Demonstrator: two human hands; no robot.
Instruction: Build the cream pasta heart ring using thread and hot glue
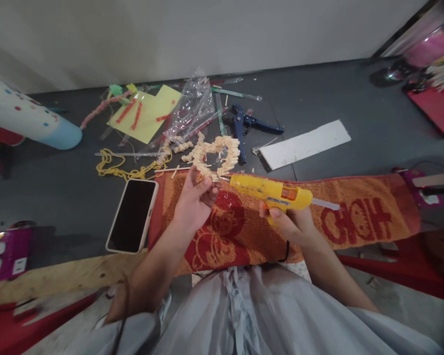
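One ring-shaped assembly of short pale sticks [231,153] is located at the tips of the left hand [194,204]. The left fingers [203,187] pinch its lower rim; its central opening lies just beyond them. The right hand [291,226] grips one yellow hot glue gun [257,187] by the handle, with the fingers curled around it and one finger at the orange trigger. The nozzle is at the lower rim of the assembly, just beside the left fingers; contact cannot be confirmed. One translucent glue stick [325,204] projects from the rear of the gun, right of the right fingers.

Beyond the left fingers: one clear plastic bag [194,106] and one yellow paper sheet [150,123] carrying three orange-red strips. Left of them: one tangle of yellow cord [113,170]. Nearer the body and left: one smartphone [133,215], screen dark.

Beyond the gun: one blue-handled cutter [239,128]; to its right, one white strip [307,145], its long edge slanting away from the right fingers.

One orange towel [355,217] lies beneath both hands and covers the near edge of the worktop [329,98]. Open room extends beyond the white strip to the wall and rightward to one red flat item [434,106].
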